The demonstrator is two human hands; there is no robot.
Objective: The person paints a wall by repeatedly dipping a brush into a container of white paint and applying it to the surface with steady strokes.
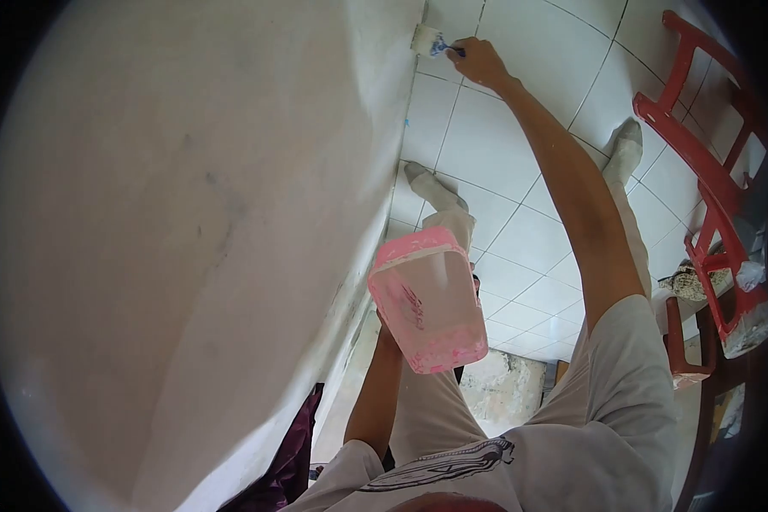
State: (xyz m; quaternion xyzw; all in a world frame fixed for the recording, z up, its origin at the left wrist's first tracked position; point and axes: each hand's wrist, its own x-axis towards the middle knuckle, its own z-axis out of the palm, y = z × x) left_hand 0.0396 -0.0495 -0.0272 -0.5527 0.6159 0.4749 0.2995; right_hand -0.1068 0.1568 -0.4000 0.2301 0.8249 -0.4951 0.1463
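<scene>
Brush (430, 41) projecting from right fingers (473, 60), beside wall (230, 213)

Pale wall (196, 213) fills left side, few grey smudges mid-height, brighter bands along edge nearest floor; white tiled floor (512, 154), dark grout lines, soft sheen on tiles lower centre; red furniture (700, 141) at right, chair-like; mottled, peeling-looking surface (503, 384) beyond tiles, lower centre; dark purple cloth (290, 456) beside wall, bottom left; view's corners black.
</scene>
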